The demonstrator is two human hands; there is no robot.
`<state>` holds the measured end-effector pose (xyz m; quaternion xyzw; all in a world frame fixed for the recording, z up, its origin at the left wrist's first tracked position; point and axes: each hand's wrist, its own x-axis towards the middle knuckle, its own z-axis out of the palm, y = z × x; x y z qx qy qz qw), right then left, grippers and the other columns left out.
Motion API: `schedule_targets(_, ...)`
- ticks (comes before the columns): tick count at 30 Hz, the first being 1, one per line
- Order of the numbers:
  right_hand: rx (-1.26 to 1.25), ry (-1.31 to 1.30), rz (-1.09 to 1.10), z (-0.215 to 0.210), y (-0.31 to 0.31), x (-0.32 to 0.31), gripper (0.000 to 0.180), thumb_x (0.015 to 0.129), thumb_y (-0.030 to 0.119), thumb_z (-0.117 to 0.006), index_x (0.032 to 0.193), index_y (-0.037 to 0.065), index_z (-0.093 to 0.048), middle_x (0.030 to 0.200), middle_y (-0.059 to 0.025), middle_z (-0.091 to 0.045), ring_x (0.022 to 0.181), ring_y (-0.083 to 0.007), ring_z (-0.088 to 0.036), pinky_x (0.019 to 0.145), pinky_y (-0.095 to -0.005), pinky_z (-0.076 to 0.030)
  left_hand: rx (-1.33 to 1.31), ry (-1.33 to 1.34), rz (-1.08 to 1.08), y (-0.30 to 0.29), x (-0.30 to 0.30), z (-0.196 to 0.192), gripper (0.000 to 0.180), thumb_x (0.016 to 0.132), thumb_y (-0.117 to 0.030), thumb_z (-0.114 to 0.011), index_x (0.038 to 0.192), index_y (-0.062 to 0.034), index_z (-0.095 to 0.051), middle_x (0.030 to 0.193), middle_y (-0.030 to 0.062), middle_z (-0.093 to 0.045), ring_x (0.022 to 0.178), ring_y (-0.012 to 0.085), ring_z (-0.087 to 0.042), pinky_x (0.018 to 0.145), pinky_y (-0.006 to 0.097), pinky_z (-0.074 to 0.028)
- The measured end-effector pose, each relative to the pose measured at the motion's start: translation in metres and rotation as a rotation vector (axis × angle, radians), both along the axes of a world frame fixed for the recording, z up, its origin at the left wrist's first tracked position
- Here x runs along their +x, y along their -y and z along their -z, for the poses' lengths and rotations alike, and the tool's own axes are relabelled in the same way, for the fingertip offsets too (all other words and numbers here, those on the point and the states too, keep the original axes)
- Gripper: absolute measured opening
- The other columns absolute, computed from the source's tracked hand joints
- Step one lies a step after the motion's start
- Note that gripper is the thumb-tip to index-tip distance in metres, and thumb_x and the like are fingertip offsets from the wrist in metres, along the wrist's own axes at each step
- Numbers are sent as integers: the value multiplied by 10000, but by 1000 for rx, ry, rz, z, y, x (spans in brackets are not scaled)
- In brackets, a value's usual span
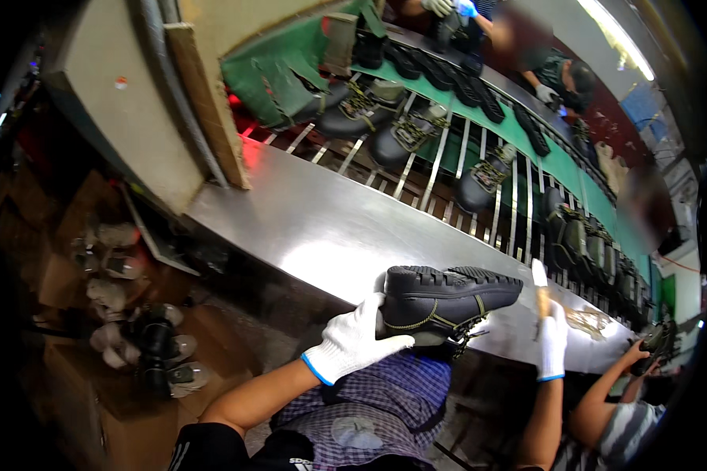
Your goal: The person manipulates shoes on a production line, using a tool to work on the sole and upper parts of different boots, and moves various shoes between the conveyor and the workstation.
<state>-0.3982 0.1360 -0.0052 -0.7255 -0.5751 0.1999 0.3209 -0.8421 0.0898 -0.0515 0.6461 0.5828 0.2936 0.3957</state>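
While gloved left hand (pixel 352 341) fingers clamp the black shoe (pixel 445 302) sole-up at 6 o'clock over the steel bench (pixel 306 228), right hand (pixel 551 339) fingers grasp a brush (pixel 541 289), sole exposed for working.

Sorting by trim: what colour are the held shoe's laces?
Yellow-olive laces on the black shoe, head view.

A steel worktable (pixel 314 228) fronts a green roller conveyor (pixel 479 169), with cardboard boxes (pixel 110 392) below and a ceiling striplight (pixel 614 35) above.
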Motion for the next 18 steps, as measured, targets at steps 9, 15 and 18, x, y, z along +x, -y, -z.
schedule_targets(9,-335,450,-382,-93,50,-194,389,958,367,-785,1184,57,-721,835,-204,-748,787,-384,-767,726,-423,-604,637,60,-49,-31,9,26,1357,631,-451,-1015,1615,52,-228,1596,350,-310,1503,523,-368,1199,575,-447)
schedule_targets(15,-319,599,-398,-87,30,-220,377,999,404,-718,1155,62,-683,815,-212,-739,744,-430,-749,679,-494,-598,519,45,125,-59,16,23,1433,628,-576,-967,1664,31,-186,1543,317,-398,1421,492,-453,1197,594,-411)
schedule_targets(18,-359,556,-447,-64,16,-233,388,1030,429,-673,1136,60,-619,821,-216,-743,765,-451,-747,704,-530,-600,558,27,94,-63,17,20,1328,648,-552,-958,1617,41,-270,1466,299,-456,1329,463,-529,1136,569,-467)
